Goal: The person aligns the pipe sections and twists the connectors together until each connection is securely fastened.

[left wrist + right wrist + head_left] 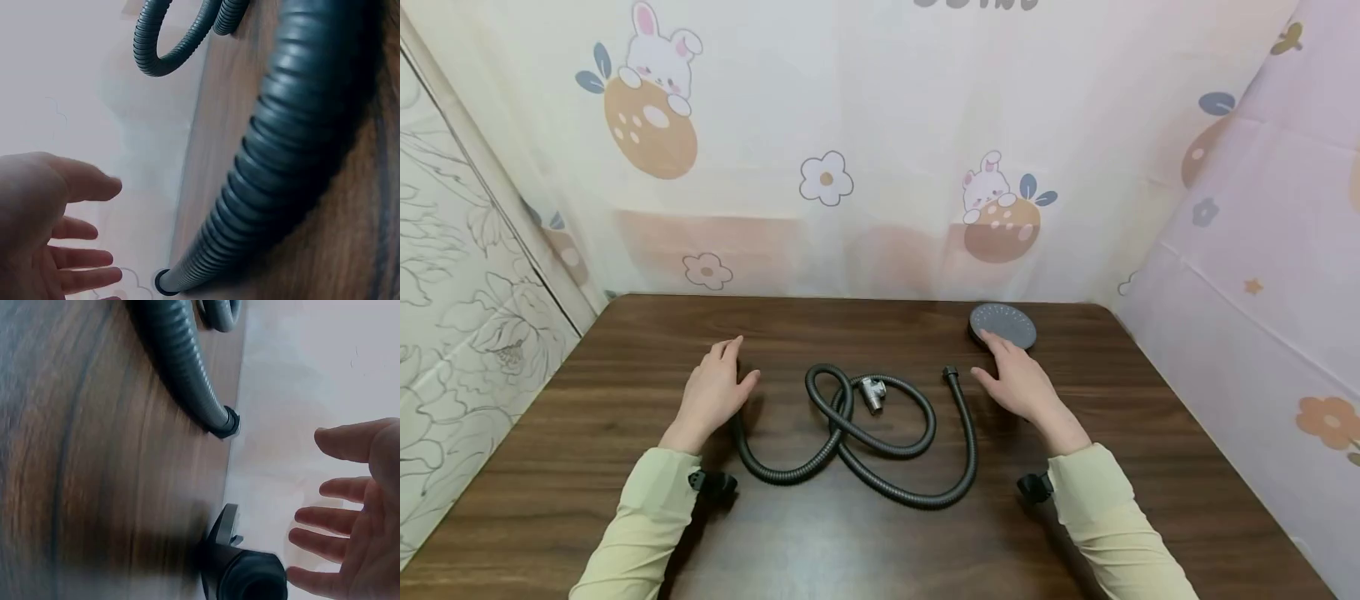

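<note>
A dark ribbed shower hose [910, 498] lies looped on the wooden table. Over its left end hovers my left hand [709, 392], fingers spread and relaxed; in the left wrist view the hose end [167, 282] lies apart from the fingers. My right hand [1021, 383] is held with loose, straight fingers just in front of a grey round shower head [1003, 325], between it and me. The right wrist view shows the dark handle [250, 575] near those fingers; contact cannot be made out. Inside a hose loop sits a small chrome connector [873, 394].
The dark wooden table [790, 550] ends at a patterned cloth [895, 100] hanging behind it. More cloth hangs at the right, and a floral panel [467, 317] stands at the left. The hose's right end nut [951, 372] lies near my right thumb.
</note>
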`<control>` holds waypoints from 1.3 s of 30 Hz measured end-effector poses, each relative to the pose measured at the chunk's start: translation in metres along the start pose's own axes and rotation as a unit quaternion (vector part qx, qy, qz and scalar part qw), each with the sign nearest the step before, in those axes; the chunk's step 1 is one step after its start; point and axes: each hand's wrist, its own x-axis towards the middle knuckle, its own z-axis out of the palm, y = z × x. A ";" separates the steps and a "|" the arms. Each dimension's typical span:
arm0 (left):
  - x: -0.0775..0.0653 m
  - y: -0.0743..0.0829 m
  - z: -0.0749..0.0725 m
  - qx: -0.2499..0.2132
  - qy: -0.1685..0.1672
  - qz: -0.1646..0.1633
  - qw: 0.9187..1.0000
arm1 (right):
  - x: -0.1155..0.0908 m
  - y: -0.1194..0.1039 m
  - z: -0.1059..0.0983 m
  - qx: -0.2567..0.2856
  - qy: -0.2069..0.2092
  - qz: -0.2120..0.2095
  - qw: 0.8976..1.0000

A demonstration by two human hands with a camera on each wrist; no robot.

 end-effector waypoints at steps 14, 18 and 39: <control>-0.003 -0.007 0.002 -0.047 0.004 -0.070 0.996 | -0.007 0.025 0.000 0.104 -0.024 0.054 0.993; -0.002 -0.009 0.002 -0.055 0.000 -0.073 0.996 | -0.010 0.034 0.003 0.127 -0.026 0.078 0.988; 0.003 -0.011 0.012 -0.038 -0.032 -0.125 0.991 | -0.012 0.047 0.015 0.350 -0.001 0.248 0.903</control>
